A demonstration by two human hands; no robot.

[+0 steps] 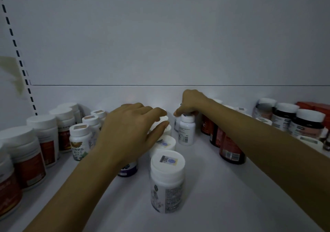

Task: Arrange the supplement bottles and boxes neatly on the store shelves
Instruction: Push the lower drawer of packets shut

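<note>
A: Right hand (192, 103): fingers closed over the cap of a small white bottle (186, 131), just right of centre frame, standing on the shelf (205, 178). Top grip, likely to slide it into line.
B: Left hand (128, 130)?
A: Fingers and thumb curl round the cap of a rear white bottle (164, 120), mid-frame. Probably steadying that row.
B: Orientation?
A: Small bottle upright, long axis vertical, barcode panel facing the lower frame edge.

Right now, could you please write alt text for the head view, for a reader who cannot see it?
A person's right hand grips the top of a small bottle far back on a white shelf; the left hand curves over a cap in the middle row. More bottles line both sides.
</note>
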